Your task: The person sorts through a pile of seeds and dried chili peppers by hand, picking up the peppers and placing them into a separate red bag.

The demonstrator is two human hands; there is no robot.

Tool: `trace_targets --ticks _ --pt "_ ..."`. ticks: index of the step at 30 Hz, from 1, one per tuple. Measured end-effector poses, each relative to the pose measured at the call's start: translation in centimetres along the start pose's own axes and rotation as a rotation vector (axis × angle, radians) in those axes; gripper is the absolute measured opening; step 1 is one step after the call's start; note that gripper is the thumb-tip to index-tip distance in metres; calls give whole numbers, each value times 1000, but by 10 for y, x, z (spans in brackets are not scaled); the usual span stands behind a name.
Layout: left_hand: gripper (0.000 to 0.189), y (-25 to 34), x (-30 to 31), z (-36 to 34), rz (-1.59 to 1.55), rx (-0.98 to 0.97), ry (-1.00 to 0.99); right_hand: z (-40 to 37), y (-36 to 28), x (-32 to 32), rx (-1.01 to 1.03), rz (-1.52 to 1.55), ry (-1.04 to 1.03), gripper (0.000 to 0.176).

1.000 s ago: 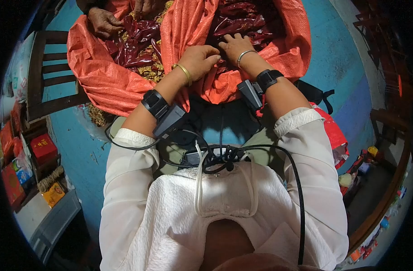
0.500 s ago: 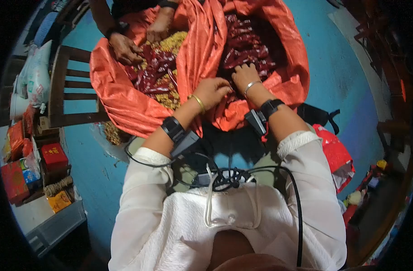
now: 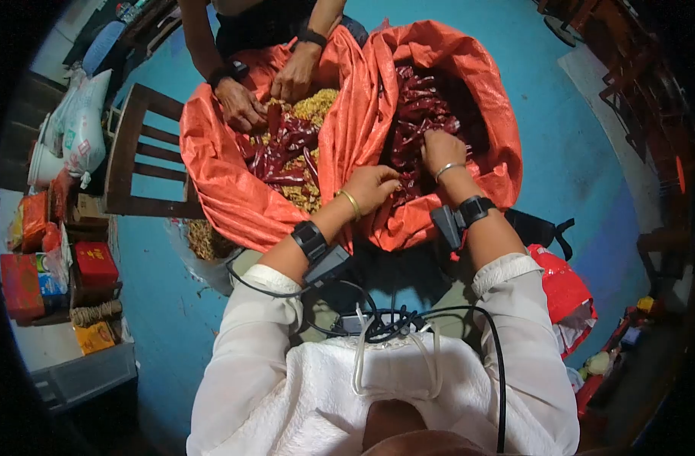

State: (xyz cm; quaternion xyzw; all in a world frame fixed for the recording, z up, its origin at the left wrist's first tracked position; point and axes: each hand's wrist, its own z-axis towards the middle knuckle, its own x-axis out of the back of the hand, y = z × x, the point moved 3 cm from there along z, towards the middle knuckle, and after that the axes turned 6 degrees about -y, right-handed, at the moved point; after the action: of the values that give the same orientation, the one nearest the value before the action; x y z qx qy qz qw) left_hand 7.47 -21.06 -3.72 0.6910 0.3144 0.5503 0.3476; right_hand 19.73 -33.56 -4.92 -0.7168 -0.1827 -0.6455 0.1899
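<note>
Dried red chili peppers (image 3: 416, 114) lie heaped inside the right orange woven sack (image 3: 507, 144). My right hand (image 3: 443, 150), with a silver bracelet, is over these peppers, its fingers curled downward. At the sack's near rim is my left hand (image 3: 369, 189), wearing a gold bangle. Its thumb and fingers are drawn together, pointing toward the peppers. What either hand pinches is hidden or too small to make out. More red chilies (image 3: 287, 144) lie on yellow seed-like bits (image 3: 317, 106) in the left orange sack (image 3: 218, 167).
Another person's hands (image 3: 241, 105) work in the left sack from the far side. A wooden chair (image 3: 123, 152) stands left, near stacked boxes (image 3: 95, 262). A red bag (image 3: 560, 289) is on the right. Black cables (image 3: 393, 323) lie across my lap.
The view has shifted, so the sacks appear lower. My right hand has moved rightward, away from my left, with its fingers more curled. The other person's hands remain in the left sack.
</note>
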Motion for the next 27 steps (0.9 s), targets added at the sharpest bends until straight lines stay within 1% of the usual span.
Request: trace_targets --ticks 1,2,3,5,6,8,9,10,11,13,14,15,16,17,18,19,20,21,22,23,24,26,27 --pt "24 -1 0 1 -54 24 -18 -3 1 13 -21 128 -6 18" --pt "25 -1 1 1 -25 8 -19 -4 4 20 -48 252 -10 19" --pt "25 0 2 2 -16 26 -23 -2 6 19 -55 238 -31 19" --pt "25 2 2 3 -24 41 -18 1 18 19 -119 491 58 21" --pt "25 2 1 3 -37 40 -5 0 24 14 -127 472 49 21" --pt "24 -3 -1 7 -70 36 -2 8 30 13 -89 605 215 21" --pt "24 -2 -1 6 -91 33 3 5 29 15 -130 660 235 20" --pt "24 -4 -1 5 -110 33 4 7 27 13 -117 660 246 20" --pt "24 -9 -3 7 -103 6 44 10 29 4 -116 836 193 18" --pt "25 -9 -3 9 -157 24 74 3 20 5 -155 1224 39 14" --pt "25 -10 -3 10 -212 42 96 -1 15 7 -154 1217 34 14" --pt "29 -4 3 10 -29 -56 176 -6 8 7 -197 1376 -69 13" --pt "29 -8 2 12 -36 -54 180 -9 1 5 -241 1533 -174 12" --pt "31 -16 0 15 -168 -17 185 -7 -3 -4 -213 1596 -244 11" --pt "33 -23 -2 17 -303 22 188 -9 -8 -4 -218 1589 -254 11" --pt "36 -15 1 15 -335 -3 200 -12 -15 -4 -166 1654 -304 10" --pt "34 -12 4 13 -305 136 157 -16 -20 -4 -116 1715 -355 10" --pt "38 -16 2 15 -394 105 189 -18 -21 -4 -127 1703 -364 10" --pt "42 -20 1 17 -480 71 223 -18 -23 -4 -104 1731 -417 10" --pt "35 -23 -1 16 -470 71 289 -19 -26 -3 -81 1762 -471 10" --pt "35 -29 -2 19 -480 76 288 -21 -30 -2 -60 1794 -526 11" --pt "28 -44 -3 25 -395 81 245 -22 -33 3 -66 1779 -517 12" --pt "23 -27 4 19 -390 69 278 -20 -28 4 -50 1699 -462 13"
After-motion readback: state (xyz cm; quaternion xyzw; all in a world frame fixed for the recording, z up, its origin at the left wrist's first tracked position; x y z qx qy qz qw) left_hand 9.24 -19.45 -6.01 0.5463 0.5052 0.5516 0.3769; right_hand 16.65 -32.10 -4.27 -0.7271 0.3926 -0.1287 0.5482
